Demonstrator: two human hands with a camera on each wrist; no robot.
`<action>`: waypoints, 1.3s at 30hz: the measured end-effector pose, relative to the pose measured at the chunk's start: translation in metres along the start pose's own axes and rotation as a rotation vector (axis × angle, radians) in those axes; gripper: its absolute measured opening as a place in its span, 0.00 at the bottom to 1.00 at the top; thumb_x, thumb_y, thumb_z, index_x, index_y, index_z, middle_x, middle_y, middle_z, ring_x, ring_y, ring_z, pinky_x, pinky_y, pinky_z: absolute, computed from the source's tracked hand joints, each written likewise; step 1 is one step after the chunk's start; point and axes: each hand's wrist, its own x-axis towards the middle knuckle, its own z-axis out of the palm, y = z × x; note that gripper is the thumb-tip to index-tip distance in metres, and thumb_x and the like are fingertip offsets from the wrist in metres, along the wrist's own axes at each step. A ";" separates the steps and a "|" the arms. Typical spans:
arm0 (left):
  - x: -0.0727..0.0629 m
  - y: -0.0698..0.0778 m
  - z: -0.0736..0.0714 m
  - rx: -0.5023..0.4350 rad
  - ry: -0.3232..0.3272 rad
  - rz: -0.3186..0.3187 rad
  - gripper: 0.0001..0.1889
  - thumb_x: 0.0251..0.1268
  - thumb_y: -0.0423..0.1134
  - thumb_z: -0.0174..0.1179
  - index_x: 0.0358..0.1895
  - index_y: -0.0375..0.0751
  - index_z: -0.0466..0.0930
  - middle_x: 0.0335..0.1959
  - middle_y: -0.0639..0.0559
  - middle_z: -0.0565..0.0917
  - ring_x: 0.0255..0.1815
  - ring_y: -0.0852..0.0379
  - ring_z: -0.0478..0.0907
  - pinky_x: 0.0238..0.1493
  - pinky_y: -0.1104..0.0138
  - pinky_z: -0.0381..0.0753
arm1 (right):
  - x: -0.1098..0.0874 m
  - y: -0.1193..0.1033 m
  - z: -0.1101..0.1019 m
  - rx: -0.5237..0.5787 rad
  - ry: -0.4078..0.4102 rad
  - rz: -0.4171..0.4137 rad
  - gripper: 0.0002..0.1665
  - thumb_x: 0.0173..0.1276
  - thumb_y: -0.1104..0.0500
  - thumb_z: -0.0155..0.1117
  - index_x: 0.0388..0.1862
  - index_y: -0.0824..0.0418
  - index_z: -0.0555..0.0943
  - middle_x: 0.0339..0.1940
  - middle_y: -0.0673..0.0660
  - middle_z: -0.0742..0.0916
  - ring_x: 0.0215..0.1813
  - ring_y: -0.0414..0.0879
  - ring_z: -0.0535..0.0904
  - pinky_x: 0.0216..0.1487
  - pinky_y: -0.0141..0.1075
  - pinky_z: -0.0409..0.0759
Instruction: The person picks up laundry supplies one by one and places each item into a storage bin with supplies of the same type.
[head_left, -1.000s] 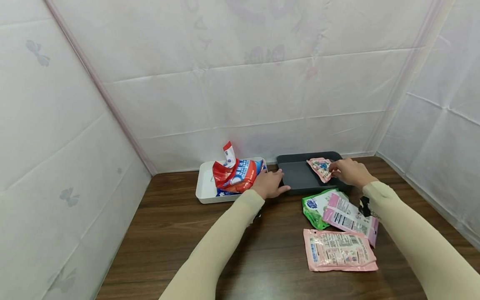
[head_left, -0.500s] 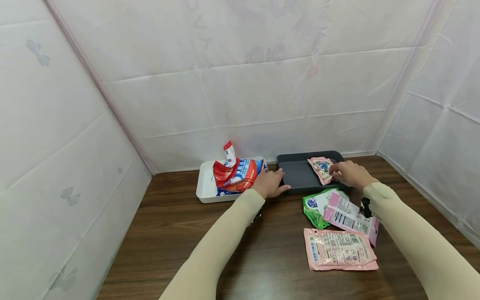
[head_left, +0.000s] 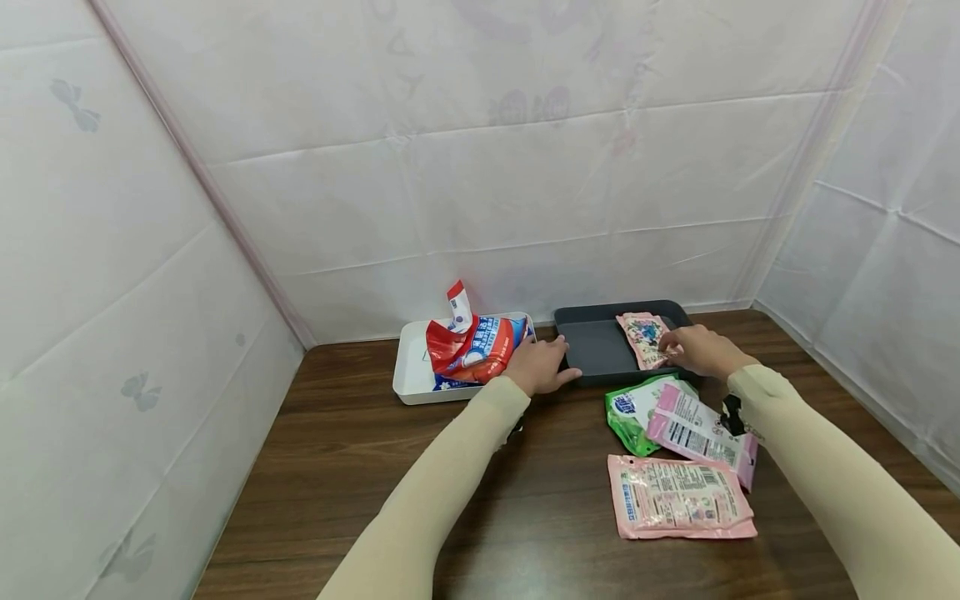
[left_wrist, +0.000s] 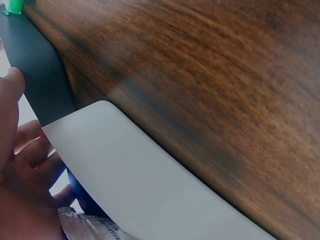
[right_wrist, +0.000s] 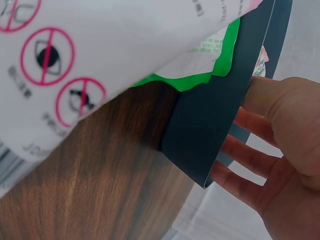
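In the head view, a small pink packet with a floral print [head_left: 643, 340] lies in the right half of the dark grey tray [head_left: 596, 346]. My right hand [head_left: 701, 350] reaches over that tray's right end, its thumb and fingertips pinching the packet's lower right edge. In the right wrist view, the fingers [right_wrist: 245, 152] dip behind the dark tray wall. My left hand [head_left: 536, 367] rests where the white tray [head_left: 412, 375] and the dark tray meet, fingers loosely spread over the rims. Next to it, a red and blue bag [head_left: 487, 350] lies in the white tray.
A green and white pouch [head_left: 633, 412] lies in front of the dark tray, partly under a lilac pouch [head_left: 701, 429]. Nearer on the wooden table [head_left: 360, 492] lies a larger pink pouch [head_left: 678, 500]. A white cloth wall [head_left: 480, 200] rises behind the trays.
The small pink packet has turned slightly in the dark tray and now lies straighter, with my right hand still at its edge. My left hand has stayed in place.
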 end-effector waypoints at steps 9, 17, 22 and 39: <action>0.000 -0.001 0.001 -0.005 -0.002 -0.006 0.36 0.76 0.66 0.49 0.77 0.47 0.68 0.76 0.50 0.71 0.70 0.54 0.75 0.78 0.52 0.60 | -0.001 0.001 -0.001 -0.013 0.003 -0.015 0.12 0.70 0.69 0.67 0.51 0.61 0.87 0.51 0.67 0.87 0.51 0.64 0.84 0.51 0.63 0.82; 0.000 -0.001 0.003 -0.010 -0.006 -0.005 0.36 0.76 0.66 0.49 0.77 0.47 0.69 0.76 0.50 0.71 0.71 0.54 0.75 0.78 0.52 0.61 | -0.006 0.001 0.001 -0.002 0.029 -0.043 0.15 0.70 0.71 0.65 0.54 0.65 0.85 0.51 0.66 0.88 0.52 0.64 0.84 0.52 0.62 0.83; 0.000 -0.001 0.003 -0.009 -0.010 -0.001 0.36 0.76 0.66 0.49 0.77 0.47 0.69 0.76 0.50 0.70 0.71 0.53 0.75 0.78 0.52 0.61 | -0.011 -0.001 0.002 0.004 0.053 -0.062 0.17 0.71 0.70 0.64 0.57 0.67 0.84 0.53 0.68 0.87 0.54 0.66 0.84 0.52 0.61 0.83; 0.000 -0.003 0.005 -0.001 0.011 -0.004 0.36 0.76 0.66 0.49 0.76 0.47 0.69 0.76 0.50 0.71 0.70 0.53 0.75 0.78 0.52 0.62 | -0.023 -0.005 0.003 0.033 0.110 -0.108 0.18 0.73 0.67 0.64 0.60 0.68 0.82 0.54 0.68 0.87 0.55 0.66 0.84 0.53 0.63 0.82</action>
